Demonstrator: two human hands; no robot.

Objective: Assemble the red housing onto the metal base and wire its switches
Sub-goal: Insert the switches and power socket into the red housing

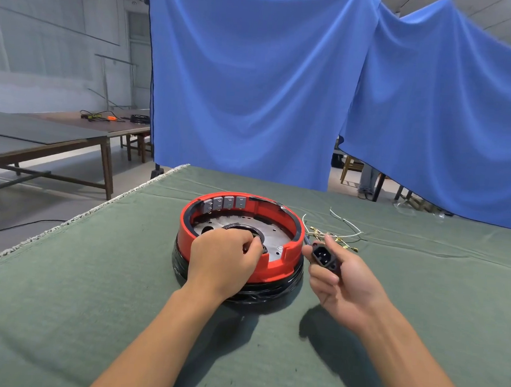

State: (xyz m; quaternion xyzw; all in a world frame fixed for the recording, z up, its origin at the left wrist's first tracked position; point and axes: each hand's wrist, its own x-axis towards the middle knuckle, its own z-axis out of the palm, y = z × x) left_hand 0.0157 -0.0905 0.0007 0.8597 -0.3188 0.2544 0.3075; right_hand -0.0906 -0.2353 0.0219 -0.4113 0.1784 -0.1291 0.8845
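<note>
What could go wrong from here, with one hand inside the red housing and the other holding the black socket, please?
1. The right hand pinches the black socket by fingertips only; it might slip.
2. The loose wires lie right beside the red housing and could snag or tangle.
3. The left hand hides its work at the black ring, so misalignment may go unseen.

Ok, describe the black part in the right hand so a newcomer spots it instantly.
Find the red housing on the green table cover. Just right of it, the right hand pinches a small black power socket, apart from the loose white wires behind, showing three metal pins.
</note>
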